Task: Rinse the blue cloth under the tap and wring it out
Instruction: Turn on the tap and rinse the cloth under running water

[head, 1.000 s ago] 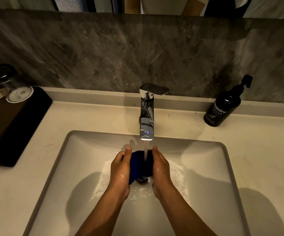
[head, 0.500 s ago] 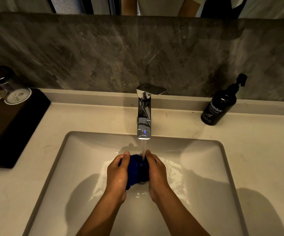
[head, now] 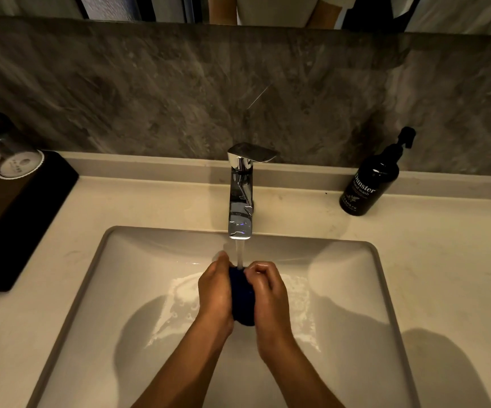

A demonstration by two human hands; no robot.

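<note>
A dark blue cloth (head: 242,298) is bunched into a tight wad between my two palms, over the middle of the white sink (head: 353,290). My left hand (head: 215,290) presses it from the left, and my right hand (head: 268,293) has its fingers curled over the top from the right. The chrome tap (head: 240,201) is running, and its stream lands on the top of the cloth between my hands. Most of the cloth is hidden by my hands.
A black hand wash pump bottle (head: 369,184) stands on the pale counter at the back right. At the left a black tray (head: 17,219) carries upturned glasses (head: 17,163). Water foams on the sink floor around my hands. A grey stone backsplash runs behind.
My hands have pressed closer together and squeezed the cloth into a smaller wad. My right fingers have curled over its top. Less blue shows between them than a second ago.
</note>
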